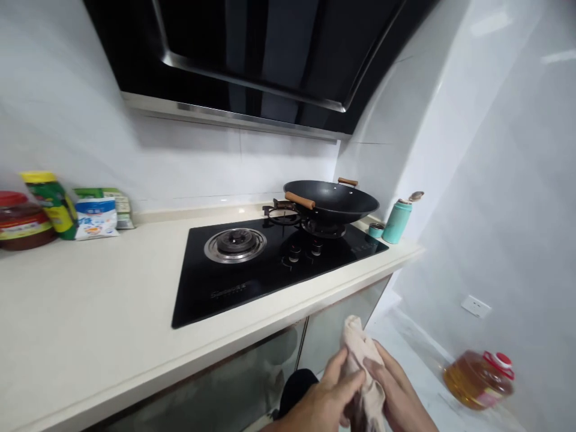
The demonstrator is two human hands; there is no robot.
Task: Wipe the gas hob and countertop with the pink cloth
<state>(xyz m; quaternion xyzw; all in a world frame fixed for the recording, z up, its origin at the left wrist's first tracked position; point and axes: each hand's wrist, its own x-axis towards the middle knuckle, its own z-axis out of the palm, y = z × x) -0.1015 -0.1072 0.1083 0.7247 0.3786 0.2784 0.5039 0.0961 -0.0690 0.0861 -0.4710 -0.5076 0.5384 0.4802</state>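
A pale, crumpled cloth [360,348] is bunched between my two hands, in front of the counter's edge. My left hand [330,396] grips it from the left with bent fingers. From the other side, my right hand [393,384] presses on the same cloth, thumb on top. Beyond them lies a black gas cooktop [265,285] set into the counter. Its left burner [236,243] is bare. A black wok [333,201] with wooden handles rests over the right side, slightly tilted. A loose pan support [281,216] sits behind, beside the wok.
A range hood [252,60] hangs low above the cooktop. At the counter's right end stand a turquoise flask [398,222] and its cup lid [376,230]. Sauce jar [24,225], green bottle [51,204] and seasoning packets [96,219] line the left. An oil jug [477,381] is on the floor.
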